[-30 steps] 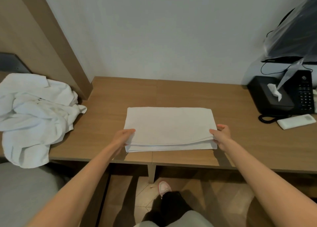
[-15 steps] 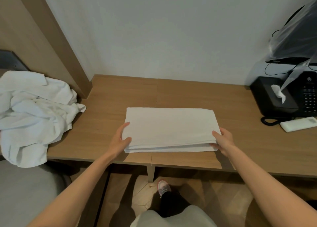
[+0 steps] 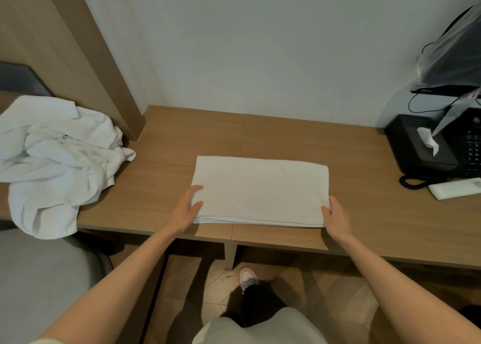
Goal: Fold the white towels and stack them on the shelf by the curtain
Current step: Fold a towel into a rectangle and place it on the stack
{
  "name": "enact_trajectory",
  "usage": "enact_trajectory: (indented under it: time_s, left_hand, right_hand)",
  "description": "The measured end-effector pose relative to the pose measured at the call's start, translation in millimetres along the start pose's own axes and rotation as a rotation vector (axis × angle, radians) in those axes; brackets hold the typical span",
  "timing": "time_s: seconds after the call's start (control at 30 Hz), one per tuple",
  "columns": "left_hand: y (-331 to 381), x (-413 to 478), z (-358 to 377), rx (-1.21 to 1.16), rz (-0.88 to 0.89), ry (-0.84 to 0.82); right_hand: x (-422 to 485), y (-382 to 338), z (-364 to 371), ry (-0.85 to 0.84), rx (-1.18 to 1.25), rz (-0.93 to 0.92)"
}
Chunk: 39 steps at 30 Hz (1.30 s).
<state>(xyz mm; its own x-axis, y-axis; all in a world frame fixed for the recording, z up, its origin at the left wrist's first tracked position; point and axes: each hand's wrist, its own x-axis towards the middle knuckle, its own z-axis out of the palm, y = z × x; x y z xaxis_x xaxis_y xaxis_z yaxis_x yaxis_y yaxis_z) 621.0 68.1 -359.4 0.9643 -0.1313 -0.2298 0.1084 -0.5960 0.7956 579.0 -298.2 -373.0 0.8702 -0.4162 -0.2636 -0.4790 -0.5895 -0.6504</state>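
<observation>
One white folded towel (image 3: 260,190) lies flat on the wooden counter (image 3: 169,148); left hand (image 3: 184,211) grip spread on its end, right hand (image 3: 335,218) pinches the other. Crumpled white towel pile (image 3: 52,161) unfolded; shelf not in view.

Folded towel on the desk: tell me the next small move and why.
Probably bring one short end over onto the other. The folded towel lies flat on the desk as a long rectangle, with the left hand resting on its left end and the right hand holding its right end, so both are placed for a halving fold.
</observation>
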Motion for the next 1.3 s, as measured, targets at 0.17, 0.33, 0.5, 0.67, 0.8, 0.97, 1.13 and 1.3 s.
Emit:
enact_trajectory:
  time_s: [0.17, 0.33, 0.5, 0.67, 0.8, 0.97, 1.13, 1.3]
  left_hand:
    - [-3.9, -2.3, -2.4, -0.048, -0.029, -0.020]
    - [-7.2, -4.3, -1.2, 0.004, -0.069, 0.051]
    - [-9.2, -9.7, 4.8, 0.092, -0.058, 0.049]
    - [-1.2, -7.8, 5.7, 0.295, -0.081, 0.082]
    - [12.5, -11.9, 8.2, 0.543, -0.017, 0.142]
    - [48.7, -4.8, 26.7, 0.699, 0.104, 0.158]
    - [83.7, 21.4, 67.3, 0.655, 0.210, 0.019]
    - [83.5, 62.9, 100.9, 0.762, 0.226, -0.062]
  right_hand:
    - [2.6, -2.8, -3.3, -0.022, -0.059, -0.009]
    - [0.0, -3.0, -3.1, 0.012, -0.112, -0.062]
    - [-4.0, -3.3, 0.4, 0.040, -0.157, -0.079]
    - [-8.7, -9.3, -0.1, 0.108, -0.130, 0.054]
    - [-18.7, -14.4, -4.3, 0.143, -0.314, 0.008]
    - [-22.7, -34.9, 4.6, 0.311, -0.625, -0.158]
    - [-5.9, -64.9, 43.4, 0.073, -0.648, -0.396]
    - [18.2, -81.1, 86.7, -0.008, -0.752, -0.508]
